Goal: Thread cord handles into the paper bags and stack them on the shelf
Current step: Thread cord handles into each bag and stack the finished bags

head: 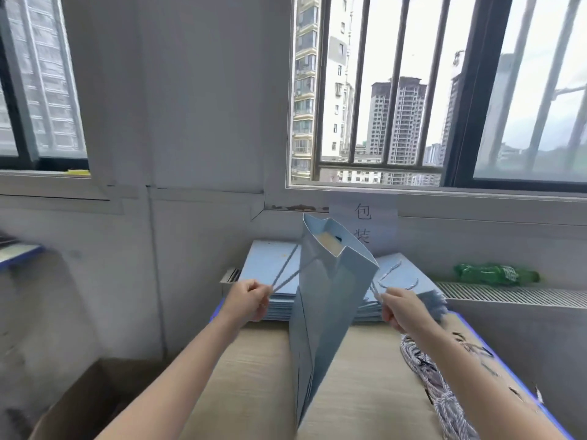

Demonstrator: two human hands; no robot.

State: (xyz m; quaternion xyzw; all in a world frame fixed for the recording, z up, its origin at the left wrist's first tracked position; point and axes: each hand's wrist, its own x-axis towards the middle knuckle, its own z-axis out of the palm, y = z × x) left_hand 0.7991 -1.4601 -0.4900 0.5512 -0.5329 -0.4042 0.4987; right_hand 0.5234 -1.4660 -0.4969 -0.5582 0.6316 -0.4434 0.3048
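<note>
**Pale blue bag held upright between two cord handles**

Pale blue and matte, the tall paper bag (327, 300) stands between our hands over the tan wooden tabletop (247, 376), its long axis running upright with a slight lean, the open mouth pointing up and away from us toward the window (413, 90). Its sides are creased into sharp gusset folds, so the lower part narrows to a flat wedge near us, while the top spreads open and shows a cream lining.

Our left hand (251, 300) is clenched round a twisted blue-and-white cord handle (286, 274), whose two strands run taut up to the bag's left face. Our right hand (401, 308) is likewise curled, pinching the other twisted cord (376, 292) where it leaves the bag's right face.

Behind the bag lies a flat stack of matching pale blue paper bags (270, 265), some with cord loops already in place. A loose bundle of striped twisted cords (435, 376) lies on the tabletop under our right forearm. A green plastic bottle (495, 274) lies on its side on the ribbed white radiator cover (508, 296), and a white paper sign (363, 223) with printed characters is stuck beneath the window sill.
</note>
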